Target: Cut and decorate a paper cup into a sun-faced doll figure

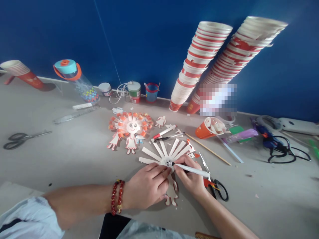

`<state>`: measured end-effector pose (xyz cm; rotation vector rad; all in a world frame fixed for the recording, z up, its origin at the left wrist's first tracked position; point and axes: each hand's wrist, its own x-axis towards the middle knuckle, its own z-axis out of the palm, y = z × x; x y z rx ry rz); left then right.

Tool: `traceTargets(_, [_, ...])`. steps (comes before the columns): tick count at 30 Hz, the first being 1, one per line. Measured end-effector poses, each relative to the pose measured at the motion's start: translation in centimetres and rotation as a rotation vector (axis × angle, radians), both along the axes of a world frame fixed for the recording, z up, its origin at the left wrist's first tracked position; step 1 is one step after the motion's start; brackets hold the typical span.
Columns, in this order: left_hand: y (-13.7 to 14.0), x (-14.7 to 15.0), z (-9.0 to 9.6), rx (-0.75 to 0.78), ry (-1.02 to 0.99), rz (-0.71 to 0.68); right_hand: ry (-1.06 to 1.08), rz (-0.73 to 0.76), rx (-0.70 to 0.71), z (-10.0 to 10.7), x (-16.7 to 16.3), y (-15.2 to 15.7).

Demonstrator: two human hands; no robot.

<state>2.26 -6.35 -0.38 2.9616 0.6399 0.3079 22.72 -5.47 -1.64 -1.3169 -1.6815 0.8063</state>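
Observation:
My right hand (pixel 191 176) grips a white marker (pixel 193 170), its dark tip on the round face of a paper-cup doll (pixel 171 191). Black eye marks show on that face. White strips (pixel 152 153) fan out above it like hair, and the legs poke out below my hands. My left hand (pixel 147 186) rests on the doll at the face's lower left edge, fingers curled together and pressing it; part of its body is hidden. Beyond lies a finished-looking doll (pixel 132 132) with curled orange-and-white hair, a drawn smile and a red-trimmed dress, partly over similar dolls.
Orange-and-black scissors (pixel 219 189) lie beside my right wrist. A red marker (pixel 164 131), a black pen (pixel 169 136) and a wooden stick (pixel 209 149) lie ahead. A cup of scraps (pixel 209 127) and tall cup stacks (pixel 199 59) stand behind. Leftward are scissors (pixel 25 136) and a bottle (pixel 77 79).

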Motion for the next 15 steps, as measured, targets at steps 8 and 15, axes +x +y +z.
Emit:
traceTargets(8, [-0.12, 0.05, -0.17, 0.014, -0.017, 0.008, 0.036, -0.029, 0.016, -0.19, 0.2, -0.08])
traceTargets(15, [-0.06, -0.01, -0.1, -0.002, 0.001, -0.002, -0.045, 0.025, 0.027, 0.1, -0.12, -0.01])
